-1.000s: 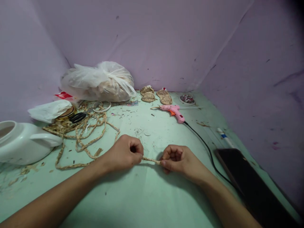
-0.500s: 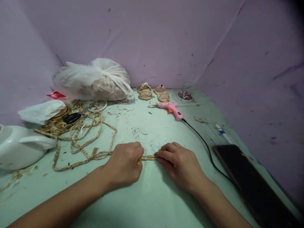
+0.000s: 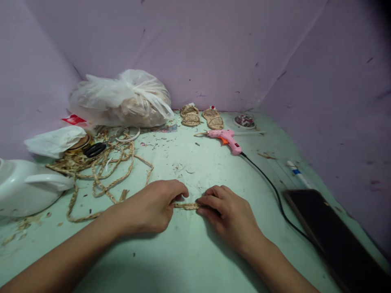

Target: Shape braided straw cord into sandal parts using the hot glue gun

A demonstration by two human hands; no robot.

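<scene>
A braided straw cord [image 3: 187, 206] stretches between my two hands, low over the pale green table. My left hand [image 3: 155, 206] is closed on it, with the index finger arched above the cord. The fingertips of my right hand [image 3: 224, 209] pinch the cord's right end. From my left hand's side, more of the braid lies in loose loops [image 3: 105, 187] on the table at the left. The part of the cord inside my left hand is hidden.
Behind are a plastic bag [image 3: 128, 99], two small woven slippers [image 3: 213, 118] and a pink glue gun [image 3: 224, 138] with a black cable. Black-handled scissors [image 3: 95, 149] and a white jug [image 3: 30, 189] stand left; a phone [image 3: 330, 232] lies right.
My left hand has moved a little left along the cord, and its index finger has lifted. My right hand still pinches the end. The view has shifted slightly.
</scene>
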